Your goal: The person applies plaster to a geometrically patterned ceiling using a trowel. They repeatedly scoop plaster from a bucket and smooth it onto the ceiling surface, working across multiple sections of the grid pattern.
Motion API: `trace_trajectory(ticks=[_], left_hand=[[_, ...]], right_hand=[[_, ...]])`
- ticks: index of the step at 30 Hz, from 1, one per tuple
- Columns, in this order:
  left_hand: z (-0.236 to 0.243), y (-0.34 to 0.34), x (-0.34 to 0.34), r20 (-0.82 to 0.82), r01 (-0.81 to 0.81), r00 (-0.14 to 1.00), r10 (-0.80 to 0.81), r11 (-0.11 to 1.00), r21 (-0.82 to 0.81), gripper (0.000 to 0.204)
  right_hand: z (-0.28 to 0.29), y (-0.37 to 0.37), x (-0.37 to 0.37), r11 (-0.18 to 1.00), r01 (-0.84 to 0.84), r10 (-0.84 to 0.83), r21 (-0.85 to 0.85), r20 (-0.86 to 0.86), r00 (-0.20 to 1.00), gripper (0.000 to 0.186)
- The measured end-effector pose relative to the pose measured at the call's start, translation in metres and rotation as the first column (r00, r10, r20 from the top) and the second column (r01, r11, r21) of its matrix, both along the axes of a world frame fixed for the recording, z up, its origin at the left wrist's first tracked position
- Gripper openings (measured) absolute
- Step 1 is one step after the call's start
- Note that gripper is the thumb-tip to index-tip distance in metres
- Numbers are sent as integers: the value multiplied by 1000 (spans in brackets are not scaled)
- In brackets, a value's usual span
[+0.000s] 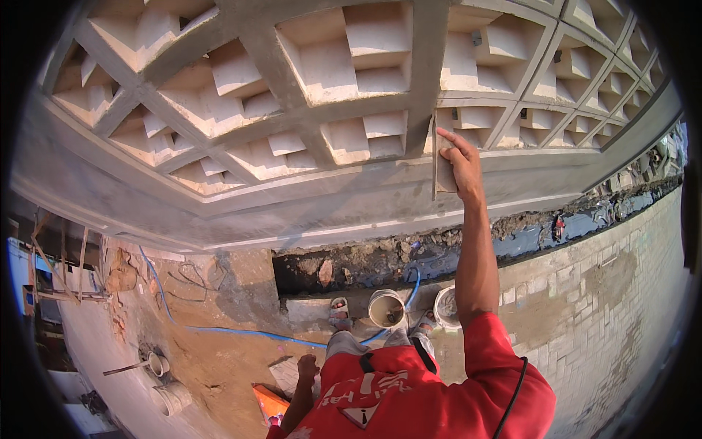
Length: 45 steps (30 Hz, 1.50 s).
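My right hand (463,167) is raised on an outstretched arm, its fingers wrapped round a plastering float (443,170). The float's long thin blade appears nearly edge-on, upright against the grey wall (373,192) below the block lattice. A grey rendered rib (426,66) of the lattice rises just above the blade. Low beside my body hangs my left hand (308,366), fingers curled closed, with nothing visible in it. An open bucket (387,308) stands between my sandalled feet, some dark contents at its bottom. Close by to the right, a second bucket (445,306) holds greyish material, partly hidden by my arm.
A trench (307,267) with rubble runs along the wall's foot. Blue hose (256,334) crosses the ground behind the buckets. At the left lie a small pot (157,364) and another bucket (172,398). An orange bag (270,404) lies near my left arm. Paving (607,293) extends right.
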State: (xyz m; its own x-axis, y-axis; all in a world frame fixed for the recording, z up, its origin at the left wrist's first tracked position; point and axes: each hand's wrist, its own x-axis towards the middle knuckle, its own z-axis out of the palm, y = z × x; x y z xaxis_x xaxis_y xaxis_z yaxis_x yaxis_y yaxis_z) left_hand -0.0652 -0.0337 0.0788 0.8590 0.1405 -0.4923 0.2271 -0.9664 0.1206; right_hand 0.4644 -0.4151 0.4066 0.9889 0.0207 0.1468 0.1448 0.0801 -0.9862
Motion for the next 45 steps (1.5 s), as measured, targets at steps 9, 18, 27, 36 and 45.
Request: trace_trajectory(ticks=[9,18,27,36,45], left_hand=[[-10,-19,-20,89,-366,893,442,826,-429,17],[22,-21,24,-186,-396,915,358,885,-245,44],[-10,0,8,-66,-497,836,544,702,-510,43],[23,-6,0,-15,-5,1000,6,1000,14,22],[26,-4,-15,28,-23,999,23,1000,-9,26]], right_hand=[[12,-10,9,983,-148,128,-111,-174,976,42],[-16,-36,-18,962,-68,137,266,-253,958,44],[-28,48,-42,966,233,-232,110,-19,972,47],[-23,113,-9,807,590,-579,-23,167,798,49],[3,109,-30,869,485,-494,95,140,858,47]])
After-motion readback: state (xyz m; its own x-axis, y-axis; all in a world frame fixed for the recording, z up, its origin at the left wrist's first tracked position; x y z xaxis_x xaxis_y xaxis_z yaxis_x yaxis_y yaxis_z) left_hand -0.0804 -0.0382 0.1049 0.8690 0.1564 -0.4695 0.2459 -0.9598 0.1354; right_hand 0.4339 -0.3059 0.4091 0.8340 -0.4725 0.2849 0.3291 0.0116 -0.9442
